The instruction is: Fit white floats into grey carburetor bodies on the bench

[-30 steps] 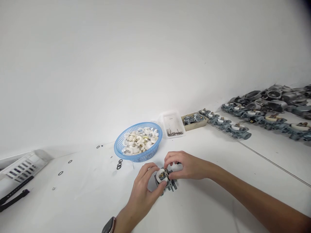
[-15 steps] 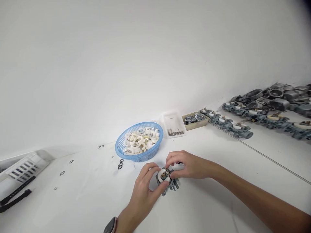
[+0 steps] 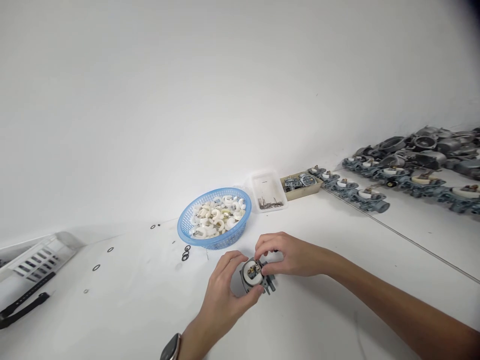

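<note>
A grey metal carburetor (image 3: 245, 283) lies on the white table with its open bowl side up. A white ring-shaped float (image 3: 248, 276) sits in it around small brass parts. My left hand (image 3: 225, 290) grips the carburetor, its fingers at the far left side and its thumb at the near edge. My right hand (image 3: 283, 254) reaches in from the right, thumb and fingertips pinched together at the float's hinge side. Whatever small piece those fingertips hold is too small to make out.
Behind my hands stands a blue basket (image 3: 180, 227) of white floats. Beside it are a white tray (image 3: 286, 204) of thin metal pins and a beige box (image 3: 318, 188) of carburetors. More carburetors (image 3: 371, 200) line the right. Black rubber rings (image 3: 185, 256) and a white basket (image 3: 41, 260) lie left.
My left thumb has slid slightly to the right along the carburetor's near edge. The carburetor appears turned a little; the right hand has hardly moved.
</note>
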A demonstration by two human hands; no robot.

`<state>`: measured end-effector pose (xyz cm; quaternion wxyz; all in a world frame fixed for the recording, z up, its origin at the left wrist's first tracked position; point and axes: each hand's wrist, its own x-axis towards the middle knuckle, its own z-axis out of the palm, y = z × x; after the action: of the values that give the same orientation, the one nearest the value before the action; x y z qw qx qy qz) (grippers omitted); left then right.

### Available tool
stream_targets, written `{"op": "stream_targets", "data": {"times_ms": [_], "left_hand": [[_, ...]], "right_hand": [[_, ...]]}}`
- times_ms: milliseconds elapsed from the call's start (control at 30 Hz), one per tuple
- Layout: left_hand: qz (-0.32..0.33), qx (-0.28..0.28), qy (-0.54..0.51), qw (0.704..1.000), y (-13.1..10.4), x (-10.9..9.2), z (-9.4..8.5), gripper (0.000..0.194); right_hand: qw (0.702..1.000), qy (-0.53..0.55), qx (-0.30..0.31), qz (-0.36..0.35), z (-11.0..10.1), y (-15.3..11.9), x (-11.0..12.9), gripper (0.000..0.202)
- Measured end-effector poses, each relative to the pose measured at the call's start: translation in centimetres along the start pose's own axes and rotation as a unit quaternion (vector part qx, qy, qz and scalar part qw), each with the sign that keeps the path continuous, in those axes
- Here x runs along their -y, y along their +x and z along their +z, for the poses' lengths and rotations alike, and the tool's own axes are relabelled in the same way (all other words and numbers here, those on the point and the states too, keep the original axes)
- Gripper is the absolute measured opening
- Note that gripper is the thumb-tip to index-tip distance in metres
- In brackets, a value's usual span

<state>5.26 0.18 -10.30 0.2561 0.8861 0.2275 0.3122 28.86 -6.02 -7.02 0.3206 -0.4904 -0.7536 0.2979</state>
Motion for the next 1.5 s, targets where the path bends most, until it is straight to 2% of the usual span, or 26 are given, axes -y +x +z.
{"op": "stream_targets", "data": {"times_ms": [133,267,467,833,900,1033,1233,1500], "left_hand": [[-0.010,0.017,0.000,1.000,0.0,-0.1,0.0,0.034],[0.002,0.008,0.000,1.000,-0.1,-0.1,0.0,0.034],[0.016,0.008,-0.003,1.000,-0.2,0.3,0.1,0.022],[0.030,0.004,0.024,0.999,-0.2,0.3,0.0,0.023],[0.031,0.013,0.036,0.999,-0.2,0.5,0.0,0.026],[0.011,0.033,0.066,0.997,-0.5,1.1,0.1,0.055],[0.021,0.036,0.045,0.998,-0.6,1.9,0.4,0.048],[0.013,0.039,0.021,0.999,-0.4,1.5,0.2,0.050]], "right_hand": [[1.000,-0.004,-0.003,-0.002,0.0,0.0,0.1,0.020],[1.000,0.002,-0.007,-0.003,0.1,0.0,0.1,0.021],[1.000,0.003,-0.011,-0.003,0.1,0.1,0.0,0.022],[1.000,0.004,0.000,-0.015,0.1,0.2,-0.1,0.022],[1.000,0.004,0.002,-0.018,0.1,0.2,0.0,0.023],[1.000,0.002,0.013,-0.005,-0.2,0.1,0.2,0.022],[0.999,0.019,0.035,0.006,-0.5,-0.2,0.2,0.024],[0.999,0.001,0.021,0.026,-0.2,0.0,0.7,0.020]]}}
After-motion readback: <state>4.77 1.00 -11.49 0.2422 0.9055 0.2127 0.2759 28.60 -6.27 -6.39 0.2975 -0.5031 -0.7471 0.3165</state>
